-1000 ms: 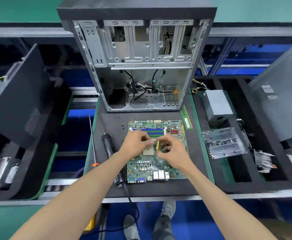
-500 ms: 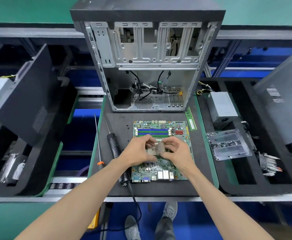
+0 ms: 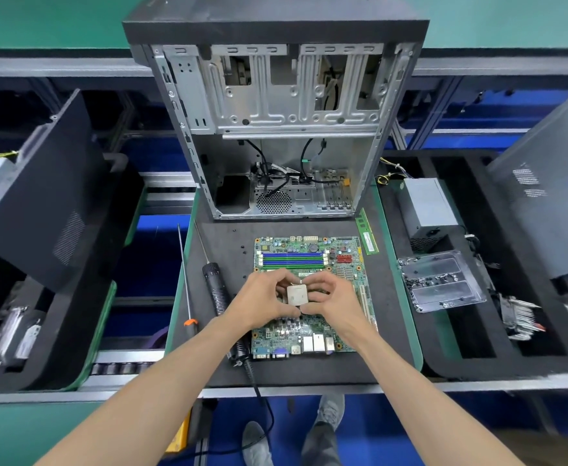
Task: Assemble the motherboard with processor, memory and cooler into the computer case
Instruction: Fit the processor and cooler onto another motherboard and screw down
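Over motherboard [image 3: 309, 290] — hands [image 3: 297, 299], unlabelled processor [image 3: 297, 293]

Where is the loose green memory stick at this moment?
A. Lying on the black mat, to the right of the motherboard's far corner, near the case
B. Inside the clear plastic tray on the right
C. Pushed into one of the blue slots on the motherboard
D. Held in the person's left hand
A: the memory stick lies flat on the black mat, just right of the motherboard and below the open case, touched by neither hand.
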`<state>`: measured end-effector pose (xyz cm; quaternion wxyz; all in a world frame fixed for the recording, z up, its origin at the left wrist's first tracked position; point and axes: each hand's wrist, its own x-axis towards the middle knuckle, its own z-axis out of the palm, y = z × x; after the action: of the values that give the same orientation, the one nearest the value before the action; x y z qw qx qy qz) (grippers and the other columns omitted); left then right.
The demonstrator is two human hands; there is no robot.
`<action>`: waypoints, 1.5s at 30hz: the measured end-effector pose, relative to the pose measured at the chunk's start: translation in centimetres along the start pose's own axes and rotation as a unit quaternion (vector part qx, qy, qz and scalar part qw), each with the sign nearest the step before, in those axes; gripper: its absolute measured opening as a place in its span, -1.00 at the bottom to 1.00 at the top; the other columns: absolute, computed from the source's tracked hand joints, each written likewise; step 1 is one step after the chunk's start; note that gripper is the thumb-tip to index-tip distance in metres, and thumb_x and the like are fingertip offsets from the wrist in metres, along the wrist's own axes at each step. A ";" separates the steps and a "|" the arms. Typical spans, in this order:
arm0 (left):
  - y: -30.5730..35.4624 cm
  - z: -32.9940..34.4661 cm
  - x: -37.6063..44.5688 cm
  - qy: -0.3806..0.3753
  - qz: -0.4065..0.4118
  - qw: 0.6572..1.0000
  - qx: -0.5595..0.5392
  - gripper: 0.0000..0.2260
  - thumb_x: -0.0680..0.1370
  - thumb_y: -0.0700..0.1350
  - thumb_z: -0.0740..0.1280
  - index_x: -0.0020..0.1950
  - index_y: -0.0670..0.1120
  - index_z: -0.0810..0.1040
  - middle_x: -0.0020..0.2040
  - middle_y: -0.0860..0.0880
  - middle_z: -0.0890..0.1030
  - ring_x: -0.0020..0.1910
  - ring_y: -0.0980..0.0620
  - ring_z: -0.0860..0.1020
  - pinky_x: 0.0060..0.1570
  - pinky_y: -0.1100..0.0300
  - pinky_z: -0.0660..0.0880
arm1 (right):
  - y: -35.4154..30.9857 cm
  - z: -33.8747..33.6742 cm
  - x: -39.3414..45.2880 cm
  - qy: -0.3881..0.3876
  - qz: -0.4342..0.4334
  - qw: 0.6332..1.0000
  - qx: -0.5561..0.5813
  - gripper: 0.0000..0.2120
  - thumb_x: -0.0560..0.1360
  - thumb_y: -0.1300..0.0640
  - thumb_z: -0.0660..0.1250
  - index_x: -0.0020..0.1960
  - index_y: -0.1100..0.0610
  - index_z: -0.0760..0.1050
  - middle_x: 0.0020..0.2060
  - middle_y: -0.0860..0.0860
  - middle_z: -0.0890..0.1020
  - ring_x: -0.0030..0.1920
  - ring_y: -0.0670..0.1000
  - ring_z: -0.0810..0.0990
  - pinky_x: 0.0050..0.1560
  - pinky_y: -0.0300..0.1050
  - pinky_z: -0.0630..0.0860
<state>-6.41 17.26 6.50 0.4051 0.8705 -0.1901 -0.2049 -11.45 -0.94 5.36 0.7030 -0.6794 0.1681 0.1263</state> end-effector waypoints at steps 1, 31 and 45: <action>0.0 0.0 0.1 0.003 0.004 1.000 0.008 -0.55 0.27 -0.09 0.66 0.10 0.01 0.64 -0.08 0.15 0.68 -0.12 0.22 0.61 -0.03 0.28 0.56 | 0.0 0.0 0.0 -0.001 0.003 1.000 0.000 -0.48 0.21 0.58 0.53 0.07 0.20 0.59 -0.02 0.16 0.71 -0.08 0.13 0.75 -0.11 -0.01 0.69; -1.2 -0.3 2.2 0.002 0.025 0.977 0.210 -0.51 0.35 0.22 0.55 0.23 0.07 0.66 0.00 0.15 0.48 0.06 0.08 0.45 0.21 -0.02 0.40 | -0.5 -1.9 1.4 -0.035 -0.049 0.997 -0.053 -0.40 0.38 0.67 0.13 0.14 0.19 0.70 -0.11 0.21 0.57 -0.29 -0.03 0.57 -0.36 -0.12 0.63; -1.3 -0.3 2.1 -0.007 0.043 0.972 0.232 -0.50 0.37 0.22 0.54 0.25 0.05 0.66 0.06 0.08 0.51 0.11 0.03 0.47 0.22 0.00 0.38 | -0.2 -1.9 1.6 -0.040 -0.056 0.997 -0.041 -0.40 0.40 0.64 0.13 0.11 0.13 0.71 -0.09 0.23 0.57 -0.27 0.04 0.57 -0.37 -0.13 0.60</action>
<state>-4.31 17.18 5.21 0.1988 0.9304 -0.2726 -0.1433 -10.01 -2.89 4.86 0.6863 -0.7108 0.0964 0.1204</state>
